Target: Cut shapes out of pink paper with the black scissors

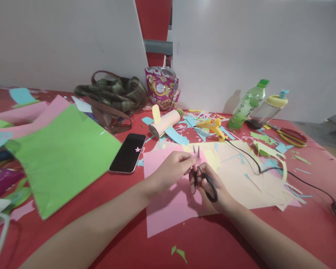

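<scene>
My right hand (208, 183) has its fingers in the black handles of a pair of scissors (212, 188), whose blades point up and away, slightly parted. A small piece of pink paper (196, 160) is pinched in my left hand (180, 164), close against the blades; its exact shape is hard to make out. Below both hands lies a large pink sheet (159, 209). To the left rests a dark phone (128, 154) with a small pink paper star (137, 150) on its screen.
Green sheets (67, 160) cover the left. Behind are a paper roll (165, 123), a yellow glue gun (212, 127) with a black cord, a snack bag (162, 87) and a plaid bag (114, 91). A green bottle (248, 104), a cup (270, 108) and red-yellow scissors (292, 137) stand or lie right.
</scene>
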Demonstrator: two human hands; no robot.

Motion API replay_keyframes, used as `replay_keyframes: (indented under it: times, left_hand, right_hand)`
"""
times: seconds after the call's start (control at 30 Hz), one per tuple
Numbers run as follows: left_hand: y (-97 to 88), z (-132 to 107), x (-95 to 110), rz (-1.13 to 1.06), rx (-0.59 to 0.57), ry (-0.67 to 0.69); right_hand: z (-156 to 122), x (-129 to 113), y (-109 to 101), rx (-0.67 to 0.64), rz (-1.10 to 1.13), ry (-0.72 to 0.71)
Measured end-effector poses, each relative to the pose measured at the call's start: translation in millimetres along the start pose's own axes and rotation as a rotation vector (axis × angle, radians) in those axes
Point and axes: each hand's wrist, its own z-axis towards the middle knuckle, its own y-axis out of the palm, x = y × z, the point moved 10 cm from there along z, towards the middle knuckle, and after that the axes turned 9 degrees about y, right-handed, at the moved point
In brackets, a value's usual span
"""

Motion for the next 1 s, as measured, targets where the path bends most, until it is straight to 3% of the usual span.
replay_keyframes:
  times: [0.73, 1.0]
  left_hand:
    - [-2.3, 1.6, -1.2, 0.115, 0.006, 0.008]
    - [-5.7, 2.9, -2.5, 0.136, -0.001, 0.004]
  right_hand:
    - [1.3, 1.8, -3.4, 0.036, -0.011, 0.014]
    - [3.0, 4.0, -10.8, 0.109, 0.035, 0.049]
